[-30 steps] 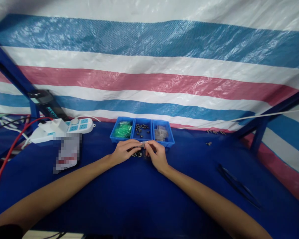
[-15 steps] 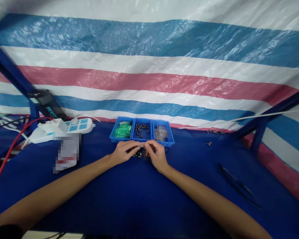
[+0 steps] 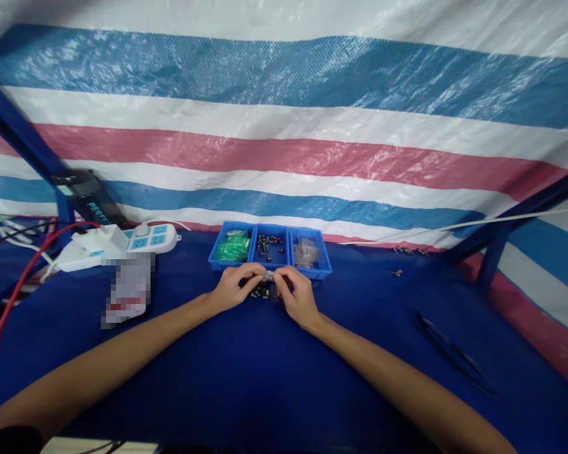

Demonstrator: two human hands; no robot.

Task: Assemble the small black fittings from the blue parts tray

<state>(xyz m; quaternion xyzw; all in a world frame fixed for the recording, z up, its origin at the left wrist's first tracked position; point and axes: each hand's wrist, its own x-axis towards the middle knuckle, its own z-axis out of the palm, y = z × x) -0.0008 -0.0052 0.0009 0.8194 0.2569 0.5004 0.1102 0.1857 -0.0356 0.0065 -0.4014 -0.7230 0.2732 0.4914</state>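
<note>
A small, clear or silvery piece point(image 3: 269, 275) is pinched between my two hands, just in front of the blue bins. My left hand point(image 3: 239, 285) grips its left end with thumb and fingertips. On its right end the fingers of my right hand point(image 3: 297, 293) are closed. Dark screws point(image 3: 261, 291) lie on the table beneath and between the hands. Behind them stand three joined blue bins: green bags point(image 3: 234, 246) fill the left one, dark screws point(image 3: 269, 243) lie in the middle one, and small clear bags point(image 3: 307, 252) are in the right one.
A white power strip point(image 3: 158, 236), a blurred-out phone-like object point(image 3: 129, 287) and a black bottle point(image 3: 92, 195) are at the left, with a red cable point(image 3: 16, 299). At the right are small metal parts point(image 3: 396, 272) and a dark, thin tool point(image 3: 454, 353).
The fingertips have shifted slightly around the small piece, and more of it shows between them. The dark screws below the hands are a little more visible.
</note>
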